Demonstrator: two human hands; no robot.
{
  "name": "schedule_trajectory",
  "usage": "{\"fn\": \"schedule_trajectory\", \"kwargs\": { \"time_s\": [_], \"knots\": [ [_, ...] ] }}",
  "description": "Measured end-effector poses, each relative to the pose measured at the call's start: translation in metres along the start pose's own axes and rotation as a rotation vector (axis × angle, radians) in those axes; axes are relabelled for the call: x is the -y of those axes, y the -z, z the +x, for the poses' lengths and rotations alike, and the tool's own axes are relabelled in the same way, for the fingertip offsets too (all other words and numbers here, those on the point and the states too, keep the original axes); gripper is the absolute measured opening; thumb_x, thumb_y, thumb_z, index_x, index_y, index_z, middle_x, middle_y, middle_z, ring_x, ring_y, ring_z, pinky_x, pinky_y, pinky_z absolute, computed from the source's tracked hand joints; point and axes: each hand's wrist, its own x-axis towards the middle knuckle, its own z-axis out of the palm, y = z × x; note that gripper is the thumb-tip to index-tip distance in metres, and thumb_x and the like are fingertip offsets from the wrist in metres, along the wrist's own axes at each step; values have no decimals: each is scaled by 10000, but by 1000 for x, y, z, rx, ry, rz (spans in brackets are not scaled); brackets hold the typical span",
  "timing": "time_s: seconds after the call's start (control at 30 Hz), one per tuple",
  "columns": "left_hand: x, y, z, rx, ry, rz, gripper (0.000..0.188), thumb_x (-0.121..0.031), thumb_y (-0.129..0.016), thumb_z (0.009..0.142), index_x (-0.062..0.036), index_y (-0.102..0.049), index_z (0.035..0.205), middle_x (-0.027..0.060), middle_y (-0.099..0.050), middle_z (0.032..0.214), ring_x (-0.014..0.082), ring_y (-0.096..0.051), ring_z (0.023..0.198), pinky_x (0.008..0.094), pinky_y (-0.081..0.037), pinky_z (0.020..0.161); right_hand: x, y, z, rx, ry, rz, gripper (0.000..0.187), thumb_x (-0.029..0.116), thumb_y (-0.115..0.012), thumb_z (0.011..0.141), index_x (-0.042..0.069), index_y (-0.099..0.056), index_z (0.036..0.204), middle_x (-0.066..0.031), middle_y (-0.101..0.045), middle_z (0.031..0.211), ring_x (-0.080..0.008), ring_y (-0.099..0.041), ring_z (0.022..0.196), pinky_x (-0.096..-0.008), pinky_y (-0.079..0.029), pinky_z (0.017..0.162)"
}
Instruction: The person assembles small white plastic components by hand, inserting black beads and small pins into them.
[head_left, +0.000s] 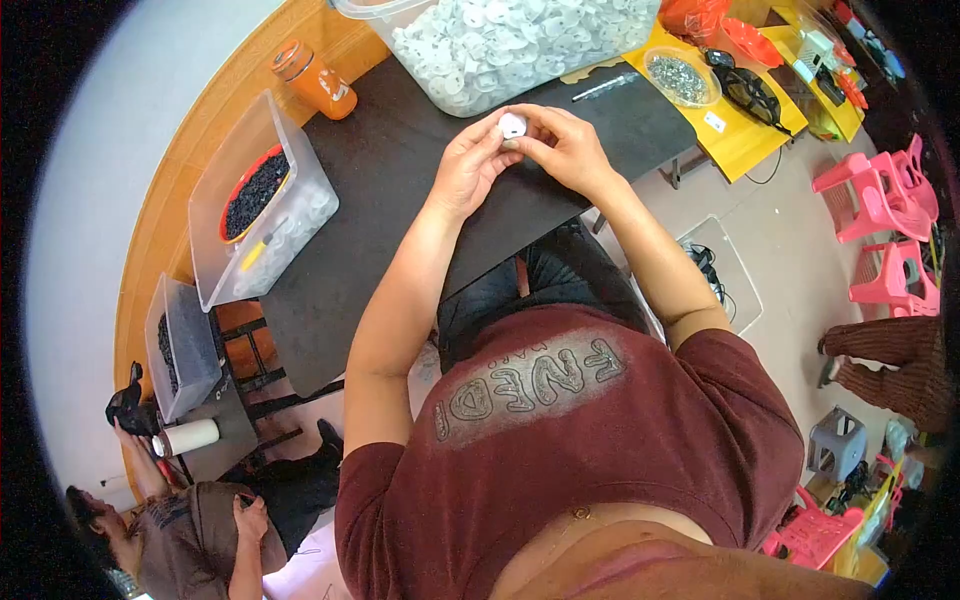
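Head view: my left grip (pixel 470 168) and right grip (pixel 570 150) are both pinching one small white rounded piece (pixel 513 126), held above the black worktop (pixel 385 165), near the clear bin (pixel 372 11) of white parts (pixel 510 45) at the far edge. An orange bottle (pixel 318 82) is at the far left corner; along the left edge, a second clear bin (pixel 208 190) holds a red-rimmed tray (pixel 227 203) of dark bits (pixel 257 196).
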Motion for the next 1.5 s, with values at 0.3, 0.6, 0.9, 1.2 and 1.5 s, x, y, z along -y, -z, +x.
{"fn": "schedule_trajectory", "kwargs": {
  "time_s": [0.3,0.6,0.9,1.2,1.5],
  "knots": [
    [1,1,0,38,-5,-35,433,-228,-512,1020,16,-481,1377,120,-580,1294,217,-581,1165,393,-486,1007,0,-1,-1,-30,39,26,379,162,-740,815,88,-666,1179,-89,-686,925,-184,-641,725,-307,-536,681],
    [-1,-1,-1,17,0,-58,453,-252,-550,1005,5,-498,1373,86,-608,1239,174,-601,1103,338,-504,947,1,-1,-1,-28,52,22,375,179,-741,824,91,-667,1180,-99,-682,908,-192,-641,720,-313,-533,672],
    [-6,-8,-4,22,-11,-56,442,-196,-532,1005,22,-477,1385,111,-599,1257,192,-599,1119,347,-503,951,3,0,-1,-37,55,27,361,175,-740,828,96,-670,1173,-95,-674,885,-189,-638,718,-308,-530,669],
    [-3,2,-3,42,-5,-92,436,-207,-526,1010,24,-474,1376,125,-566,1311,231,-577,1172,396,-492,990,1,1,-1,-14,29,62,367,145,-747,818,92,-677,1174,-73,-680,892,-149,-626,716,-285,-522,661],
    [-3,5,-4,32,-7,-99,390,-265,-500,1028,-57,-510,1358,95,-595,1254,203,-596,1101,378,-525,897,-5,-2,-1,-36,29,96,338,125,-756,811,80,-685,1138,-60,-673,860,-122,-599,648,-267,-511,617]
  ]
}}
